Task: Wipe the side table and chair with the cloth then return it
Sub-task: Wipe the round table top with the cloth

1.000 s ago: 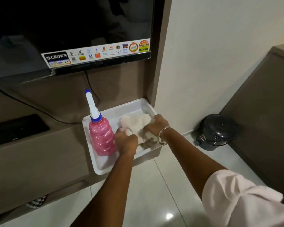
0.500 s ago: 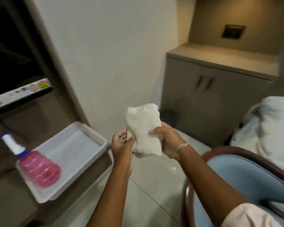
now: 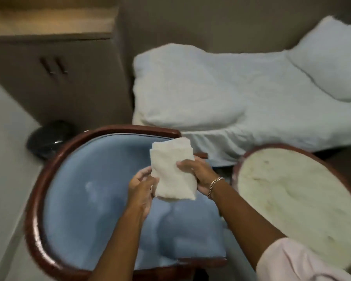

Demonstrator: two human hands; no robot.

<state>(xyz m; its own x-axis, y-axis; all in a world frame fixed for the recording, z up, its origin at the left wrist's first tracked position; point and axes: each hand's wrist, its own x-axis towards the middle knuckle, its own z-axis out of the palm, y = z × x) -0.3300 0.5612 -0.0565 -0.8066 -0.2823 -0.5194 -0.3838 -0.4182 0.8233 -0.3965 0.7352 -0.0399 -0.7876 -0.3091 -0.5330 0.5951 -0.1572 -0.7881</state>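
Observation:
I hold a folded white cloth (image 3: 173,169) upright in front of me, above the chair. My left hand (image 3: 141,187) grips its lower left edge and my right hand (image 3: 199,172), with a bracelet at the wrist, grips its right side. Below the cloth is the chair (image 3: 85,209), with a blue padded seat and a curved dark red wooden frame. To the right stands the round side table (image 3: 296,203), with a cream top and a dark wooden rim.
A bed with white bedding and pillows (image 3: 241,94) runs behind the chair and table. A brown cabinet (image 3: 55,78) stands at the back left, with a black lidded bin (image 3: 49,136) on the floor in front of it, beside the chair.
I lifted the cloth out of the white tray with both hands and turned right. The tray, spray bottle and TV have left view; the chair, side table and bed are now in front of me.

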